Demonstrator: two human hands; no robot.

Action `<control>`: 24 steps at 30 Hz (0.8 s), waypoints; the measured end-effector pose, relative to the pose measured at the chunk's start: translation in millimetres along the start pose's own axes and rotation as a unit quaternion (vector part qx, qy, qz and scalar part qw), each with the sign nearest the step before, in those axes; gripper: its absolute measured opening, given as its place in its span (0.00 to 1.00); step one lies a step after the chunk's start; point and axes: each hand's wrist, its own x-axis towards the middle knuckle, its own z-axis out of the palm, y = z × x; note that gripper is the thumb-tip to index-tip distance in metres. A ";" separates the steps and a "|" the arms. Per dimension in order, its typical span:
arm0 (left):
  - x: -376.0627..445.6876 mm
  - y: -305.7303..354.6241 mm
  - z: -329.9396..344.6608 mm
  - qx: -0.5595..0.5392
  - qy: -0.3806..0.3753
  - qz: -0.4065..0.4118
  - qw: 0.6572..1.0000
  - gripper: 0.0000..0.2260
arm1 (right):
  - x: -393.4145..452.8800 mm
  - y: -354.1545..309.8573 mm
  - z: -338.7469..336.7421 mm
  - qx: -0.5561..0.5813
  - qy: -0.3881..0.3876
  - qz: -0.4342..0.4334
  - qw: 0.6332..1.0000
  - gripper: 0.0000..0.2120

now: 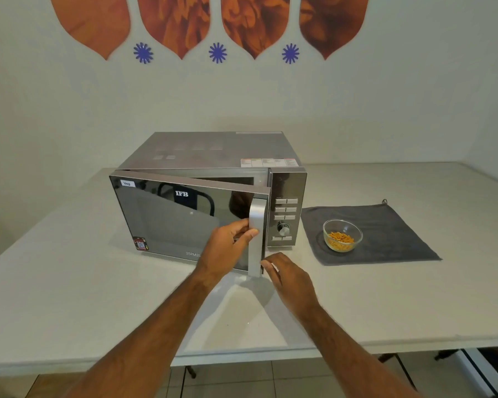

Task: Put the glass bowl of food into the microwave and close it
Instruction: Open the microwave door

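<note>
With the left hand (230,242) gripping the IFB microwave (213,196) door handle (256,234) and the right hand (288,275) hovering loosely spread, the glass bowl (342,235) is waiting on the grey cloth (385,234), and pulling hard is risking dragging the oven.

Bare forearms (no sleeves), ringless fingers (243,229)
</note>
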 end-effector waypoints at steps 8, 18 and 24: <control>-44.5 5.7 -22.1 -0.024 0.005 0.016 1.000 0.23 | -36.7 23.9 -3.9 -0.015 -0.029 0.020 0.999 0.11; -104.6 5.3 -49.6 -0.042 0.062 0.029 0.997 0.13 | -52.7 30.4 13.3 -0.108 -0.152 0.047 0.981 0.27; -131.0 -3.5 -69.8 -0.054 0.114 0.053 0.991 0.11 | -56.3 29.7 18.6 -0.164 -0.209 0.050 0.963 0.35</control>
